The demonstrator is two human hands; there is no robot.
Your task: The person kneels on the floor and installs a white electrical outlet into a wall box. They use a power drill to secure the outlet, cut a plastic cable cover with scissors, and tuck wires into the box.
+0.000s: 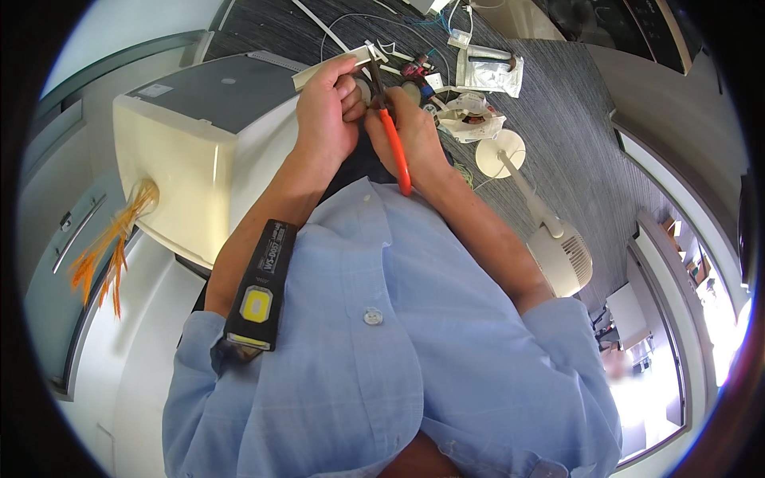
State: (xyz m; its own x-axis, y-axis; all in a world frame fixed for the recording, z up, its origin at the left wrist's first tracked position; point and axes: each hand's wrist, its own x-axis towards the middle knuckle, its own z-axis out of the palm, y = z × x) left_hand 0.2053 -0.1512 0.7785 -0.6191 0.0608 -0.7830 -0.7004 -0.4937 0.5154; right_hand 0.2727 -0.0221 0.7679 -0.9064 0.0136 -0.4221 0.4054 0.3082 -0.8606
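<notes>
My left hand [328,111] is closed around a short white plastic strip [312,76], which looks like a piece of cable trunking. The strip slants up to the right past my fingertips. Closed on a pair of pliers [389,139] with orange-red handles, my right hand [410,131] is just beside it. The dark jaws point up and meet the strip's right end; whether they bite into it I cannot tell. Beyond both hands, a long thin white strip [323,25] lies on the dark floor.
A large cream-and-grey cabinet [179,159] stands at my left, with dried orange stalks [119,231] by it. Right of my hands are a red-and-black power tool [416,68], a silver pouch [490,72], a crumpled bag [472,118] and a white fan [562,259]. A black work light [261,287] hangs near my left forearm.
</notes>
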